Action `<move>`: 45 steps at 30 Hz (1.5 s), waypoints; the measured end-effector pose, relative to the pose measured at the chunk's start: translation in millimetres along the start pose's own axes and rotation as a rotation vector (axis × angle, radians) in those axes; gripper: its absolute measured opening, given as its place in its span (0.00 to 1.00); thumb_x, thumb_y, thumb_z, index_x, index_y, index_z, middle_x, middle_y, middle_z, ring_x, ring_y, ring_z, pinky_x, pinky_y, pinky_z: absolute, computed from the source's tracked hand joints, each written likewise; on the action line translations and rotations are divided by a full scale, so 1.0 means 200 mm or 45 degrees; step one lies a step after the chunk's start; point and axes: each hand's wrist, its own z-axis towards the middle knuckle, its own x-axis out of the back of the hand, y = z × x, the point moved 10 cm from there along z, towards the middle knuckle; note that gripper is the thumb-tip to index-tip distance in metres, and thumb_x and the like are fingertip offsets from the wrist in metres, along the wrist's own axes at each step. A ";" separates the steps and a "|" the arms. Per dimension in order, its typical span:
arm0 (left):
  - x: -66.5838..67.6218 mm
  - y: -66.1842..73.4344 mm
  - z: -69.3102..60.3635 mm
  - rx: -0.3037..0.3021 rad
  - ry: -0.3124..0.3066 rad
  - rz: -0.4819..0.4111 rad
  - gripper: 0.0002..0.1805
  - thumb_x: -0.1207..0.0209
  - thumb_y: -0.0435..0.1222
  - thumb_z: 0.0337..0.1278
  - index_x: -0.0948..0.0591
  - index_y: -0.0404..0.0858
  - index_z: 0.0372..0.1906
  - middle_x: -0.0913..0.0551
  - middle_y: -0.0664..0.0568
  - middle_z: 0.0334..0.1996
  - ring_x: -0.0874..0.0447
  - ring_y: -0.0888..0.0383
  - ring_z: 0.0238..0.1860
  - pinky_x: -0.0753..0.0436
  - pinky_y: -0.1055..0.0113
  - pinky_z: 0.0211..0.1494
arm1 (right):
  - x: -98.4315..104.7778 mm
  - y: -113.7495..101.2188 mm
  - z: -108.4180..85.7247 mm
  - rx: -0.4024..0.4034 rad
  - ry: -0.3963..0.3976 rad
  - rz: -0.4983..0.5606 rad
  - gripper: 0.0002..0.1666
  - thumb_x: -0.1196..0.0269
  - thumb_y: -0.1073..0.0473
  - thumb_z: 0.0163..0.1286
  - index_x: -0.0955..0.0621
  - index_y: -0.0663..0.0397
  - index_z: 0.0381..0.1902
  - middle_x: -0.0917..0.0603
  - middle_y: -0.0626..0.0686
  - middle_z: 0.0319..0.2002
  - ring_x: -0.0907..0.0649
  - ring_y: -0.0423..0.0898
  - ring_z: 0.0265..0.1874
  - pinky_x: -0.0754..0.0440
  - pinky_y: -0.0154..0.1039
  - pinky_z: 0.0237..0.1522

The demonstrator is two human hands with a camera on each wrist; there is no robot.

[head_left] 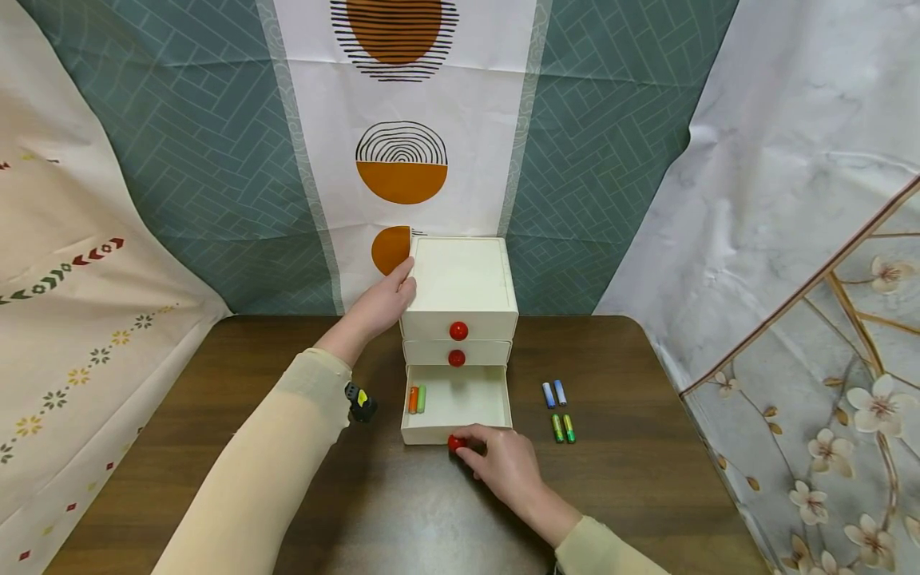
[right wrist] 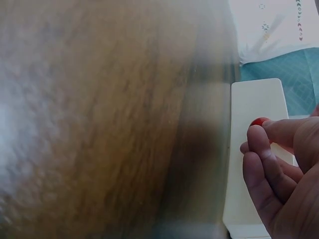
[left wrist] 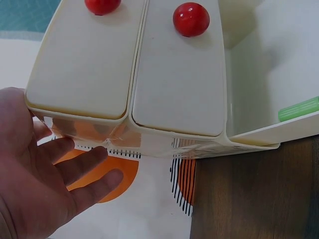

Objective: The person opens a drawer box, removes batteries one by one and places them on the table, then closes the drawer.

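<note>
A white three-drawer cabinet (head_left: 463,275) stands at the back of the table, with its bottom drawer (head_left: 467,399) pulled out. An orange battery (head_left: 413,399) and a light green battery (head_left: 421,398) lie inside that drawer, at its left. My right hand (head_left: 503,467) pinches the red knob (head_left: 456,443) on the drawer's front; the right wrist view shows thumb and fingertips around it. My left hand (head_left: 381,307) rests against the cabinet's upper left side. In the left wrist view its fingers (left wrist: 94,189) are spread and fairly straight beside the wall.
Two blue-and-white batteries (head_left: 554,394) and two green batteries (head_left: 564,429) lie on the wooden table (head_left: 611,487) to the right of the drawer. Red knobs mark the two shut upper drawers (head_left: 424,326). Patterned cloth (head_left: 611,160) hangs behind and at both sides.
</note>
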 end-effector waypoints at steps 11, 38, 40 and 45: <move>0.00 0.00 0.00 0.007 0.008 -0.005 0.37 0.64 0.52 0.90 0.51 0.47 0.93 0.50 0.49 0.90 0.50 0.46 0.89 0.48 0.48 0.89 | 0.00 0.00 -0.04 -0.033 -0.038 0.039 0.11 0.23 0.55 0.74 0.06 0.39 0.52 0.07 0.36 0.37 0.24 0.19 0.14 0.22 0.29 0.27; -0.01 -0.01 -0.01 0.029 -0.013 -0.037 0.38 0.64 0.54 0.90 0.54 0.50 0.93 0.52 0.51 0.91 0.51 0.46 0.89 0.50 0.46 0.89 | 0.00 0.00 -0.07 -0.052 -0.118 0.078 0.14 0.24 0.58 0.74 0.07 0.39 0.55 0.06 0.45 0.48 0.23 0.21 0.14 0.23 0.29 0.25; -0.01 -0.01 -0.01 0.026 -0.013 -0.037 0.38 0.64 0.54 0.90 0.54 0.50 0.93 0.51 0.50 0.91 0.51 0.46 0.89 0.49 0.46 0.89 | 0.00 0.00 -0.07 -0.053 -0.120 0.076 0.14 0.24 0.58 0.74 0.07 0.39 0.55 0.06 0.45 0.48 0.23 0.21 0.14 0.23 0.29 0.25; -0.01 -0.01 -0.01 0.025 -0.016 -0.039 0.38 0.64 0.54 0.90 0.54 0.50 0.93 0.52 0.50 0.91 0.52 0.46 0.89 0.50 0.46 0.89 | 0.00 -0.01 -0.07 -0.054 -0.116 0.070 0.14 0.24 0.58 0.74 0.07 0.39 0.55 0.05 0.45 0.48 0.23 0.21 0.14 0.23 0.29 0.24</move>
